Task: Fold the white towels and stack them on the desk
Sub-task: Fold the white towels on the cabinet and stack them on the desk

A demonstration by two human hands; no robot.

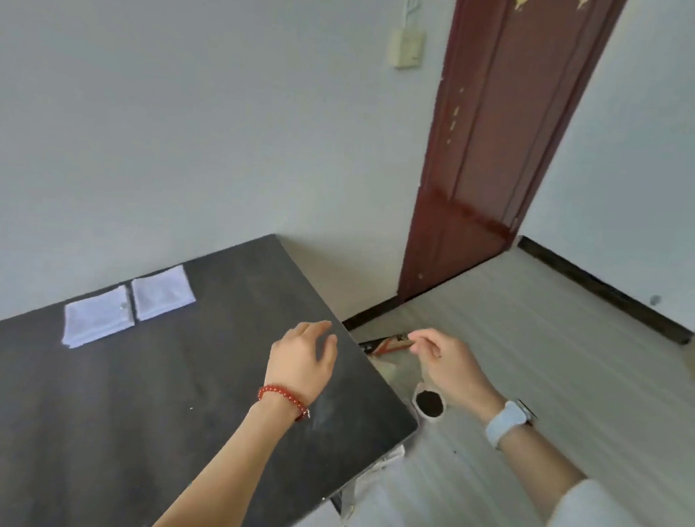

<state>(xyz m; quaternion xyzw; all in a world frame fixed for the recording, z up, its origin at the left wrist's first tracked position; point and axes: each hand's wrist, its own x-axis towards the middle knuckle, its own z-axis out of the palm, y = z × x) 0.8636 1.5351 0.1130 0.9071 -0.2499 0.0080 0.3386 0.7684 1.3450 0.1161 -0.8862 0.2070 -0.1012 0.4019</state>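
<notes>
Two folded white towels lie side by side at the back of the dark desk [114,411], against the wall: one towel [96,318] on the left, the other towel [162,292] just right of it. My left hand [301,360] hovers over the desk's right edge with relaxed fingers, holding nothing; a red bead bracelet is on its wrist. My right hand [446,364] hangs past the desk edge above the floor, fingers loosely curled and empty, with a white watch on the wrist. Both hands are far from the towels.
A small white cup [430,403] with dark contents stands on the floor beside the desk's right corner. A dark and brown object [385,344] lies on the floor behind it. A dark red door [486,149] stands at the back right.
</notes>
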